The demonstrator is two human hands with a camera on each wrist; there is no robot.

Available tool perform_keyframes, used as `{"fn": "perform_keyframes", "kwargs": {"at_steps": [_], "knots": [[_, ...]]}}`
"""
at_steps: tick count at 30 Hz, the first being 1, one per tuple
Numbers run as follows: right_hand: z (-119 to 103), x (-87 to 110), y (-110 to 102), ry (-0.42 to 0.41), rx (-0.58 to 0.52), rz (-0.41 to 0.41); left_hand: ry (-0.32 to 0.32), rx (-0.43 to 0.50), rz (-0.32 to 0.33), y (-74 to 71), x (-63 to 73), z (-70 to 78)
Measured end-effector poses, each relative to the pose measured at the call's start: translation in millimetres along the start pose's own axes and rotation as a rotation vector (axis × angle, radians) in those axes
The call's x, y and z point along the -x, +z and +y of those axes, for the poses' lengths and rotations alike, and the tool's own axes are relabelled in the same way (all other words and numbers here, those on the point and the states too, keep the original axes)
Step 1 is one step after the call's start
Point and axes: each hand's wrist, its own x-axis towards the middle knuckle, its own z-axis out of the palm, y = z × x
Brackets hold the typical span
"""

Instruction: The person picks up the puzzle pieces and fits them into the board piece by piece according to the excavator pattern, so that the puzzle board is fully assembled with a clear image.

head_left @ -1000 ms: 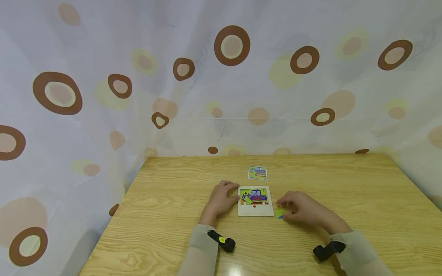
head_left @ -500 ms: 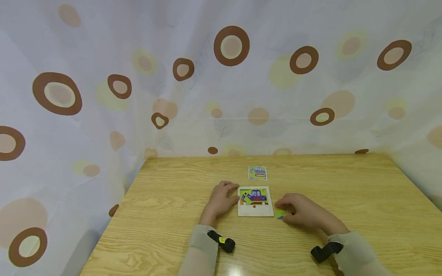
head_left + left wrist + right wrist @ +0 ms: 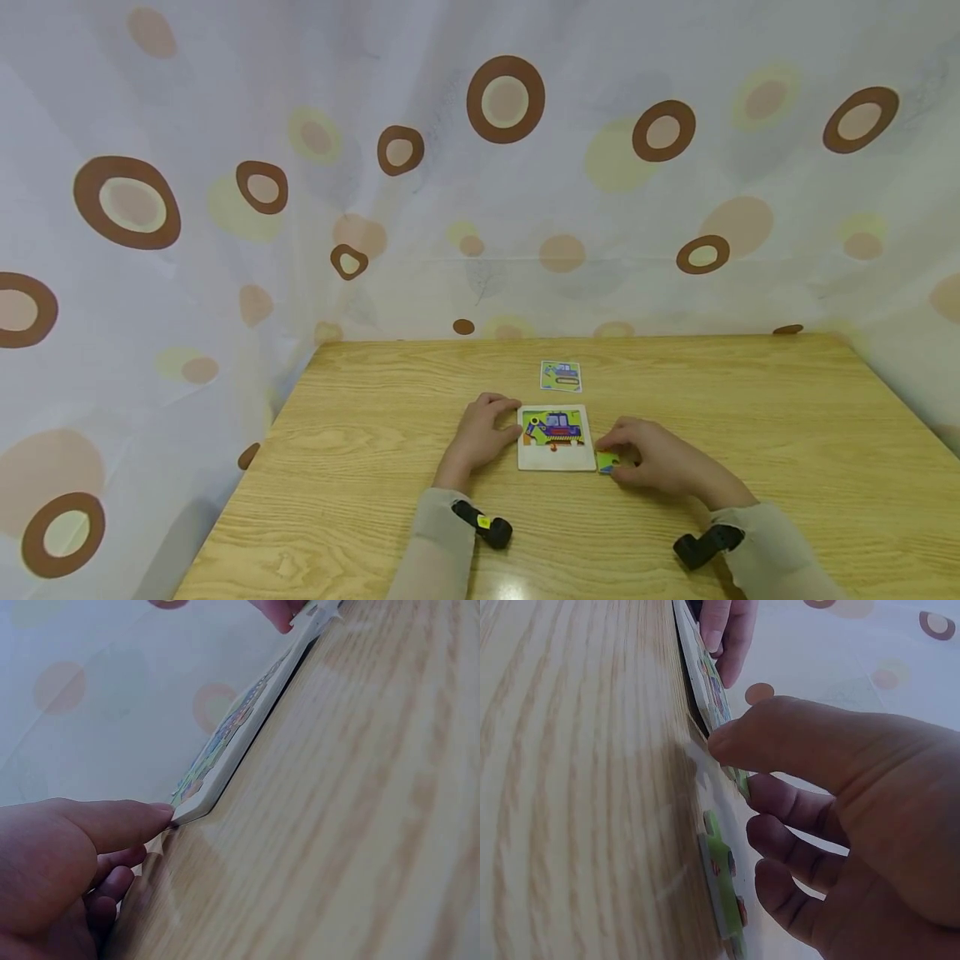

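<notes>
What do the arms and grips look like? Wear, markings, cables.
Left grip and right grip: bare, ungloved. Left sleeve and right sleeve: plain, pale greyish-beige. Over the cuffs, black left wrist unit and black right wrist unit, both rounded. Left has a yellow tag, markings unreadable. No cables visible.

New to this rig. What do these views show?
No machine: these are a person's bare left hand and right hand. The wide picture is from a head camera, the close ones from the black wrist cameras. On the wood-grained table lie a white square puzzle board and, beyond it, a small square picture card. The left hand touches the board's left edge; the right pinches a green-and-blue puzzle piece. The right wrist view shows another green piece nearby.
</notes>
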Motion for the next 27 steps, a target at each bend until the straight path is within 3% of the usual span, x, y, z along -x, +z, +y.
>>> {"fn": "perform_keyframes", "kwargs": {"at_steps": [18, 27], "knots": [[-6.9, -3.5, -0.9, 0.007, 0.017, 0.047, 0.003, 0.004, 0.003, -1.9, 1.3, 3.5], [-12.5, -10.3, 4.0, -0.062, 0.003, 0.102, 0.0, 0.005, -0.001, -3.1, 2.4, 4.7]]}}
